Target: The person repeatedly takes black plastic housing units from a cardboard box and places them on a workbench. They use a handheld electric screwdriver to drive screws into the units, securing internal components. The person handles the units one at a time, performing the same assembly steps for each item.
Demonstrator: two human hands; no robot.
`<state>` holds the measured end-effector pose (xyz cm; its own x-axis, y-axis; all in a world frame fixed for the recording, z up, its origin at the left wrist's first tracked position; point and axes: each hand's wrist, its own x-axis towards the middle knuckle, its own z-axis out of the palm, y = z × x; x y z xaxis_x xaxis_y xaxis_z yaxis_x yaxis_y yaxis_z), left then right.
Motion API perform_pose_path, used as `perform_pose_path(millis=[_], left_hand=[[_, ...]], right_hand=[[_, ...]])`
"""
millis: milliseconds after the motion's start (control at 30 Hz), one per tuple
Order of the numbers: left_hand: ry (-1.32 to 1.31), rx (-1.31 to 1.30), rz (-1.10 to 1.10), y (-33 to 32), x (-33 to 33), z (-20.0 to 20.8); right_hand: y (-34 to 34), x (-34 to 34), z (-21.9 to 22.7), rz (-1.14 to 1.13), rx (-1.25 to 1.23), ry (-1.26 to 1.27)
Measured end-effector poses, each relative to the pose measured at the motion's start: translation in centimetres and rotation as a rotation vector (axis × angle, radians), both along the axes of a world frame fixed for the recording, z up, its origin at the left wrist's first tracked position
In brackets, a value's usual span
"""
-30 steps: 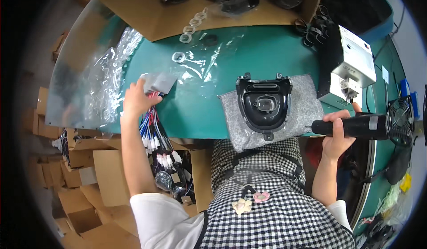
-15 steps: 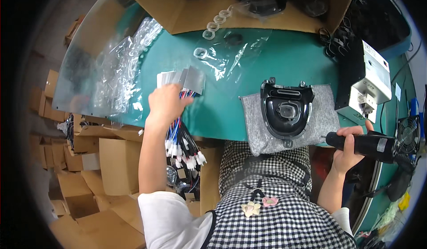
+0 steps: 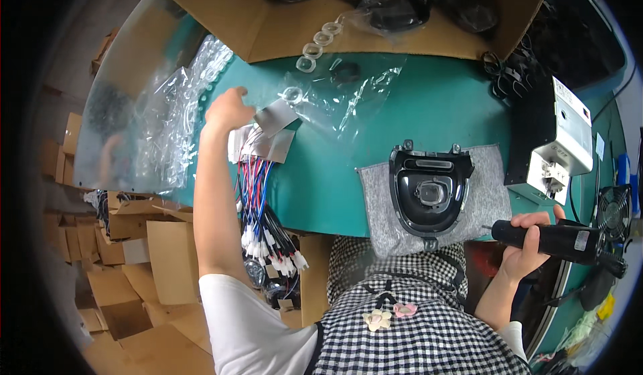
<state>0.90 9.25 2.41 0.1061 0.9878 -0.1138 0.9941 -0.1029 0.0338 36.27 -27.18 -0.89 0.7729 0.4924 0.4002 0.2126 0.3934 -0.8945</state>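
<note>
My left hand (image 3: 230, 111) is at the left of the table, its thumb side against the corner of a thin grey plate (image 3: 276, 117), which looks pinched there; the grip is partly hidden. Under that plate lie more grey plates (image 3: 273, 147) with red, blue, white and black wires (image 3: 256, 187), whose white connectors (image 3: 258, 244) hang over the table edge. My right hand (image 3: 526, 249) is wrapped round a black electric screwdriver (image 3: 552, 238), its bit pointing left. Left of the bit, a glossy black housing (image 3: 431, 191) with a clear lens in its middle rests on a grey cloth (image 3: 483, 187).
An open cardboard box (image 3: 295, 33) with bagged black parts stands at the back. Clear lenses (image 3: 312, 51) and plastic film (image 3: 362, 90) lie before it. A black and white box-shaped device (image 3: 559, 144) is at right. Clear bags (image 3: 177, 127) lie left; cartons (image 3: 127, 294) stand below.
My left hand has moved up and left from over the wires, and one grey plate now sits turned away from the others. My right hand still holds the screwdriver. The whole view has shifted slightly.
</note>
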Motion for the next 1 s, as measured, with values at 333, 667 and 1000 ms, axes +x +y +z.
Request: perform_pose_path(millis=[333,667,1000], left_hand=[[-0.208,-0.312,-0.121,8.5,6.8,-5.7],[-0.275,-0.052,-0.421,9.5,3.5,1.5],[0.028,-0.461,-0.278,-0.3,1.9,1.4]], right_hand=[[0.4,0.7,-0.2,-0.029,-0.02,0.045],[0.7,1.8,-0.7,-0.038,-0.019,0.083],[1.2,0.9,0.1,-0.074,-0.016,0.088]])
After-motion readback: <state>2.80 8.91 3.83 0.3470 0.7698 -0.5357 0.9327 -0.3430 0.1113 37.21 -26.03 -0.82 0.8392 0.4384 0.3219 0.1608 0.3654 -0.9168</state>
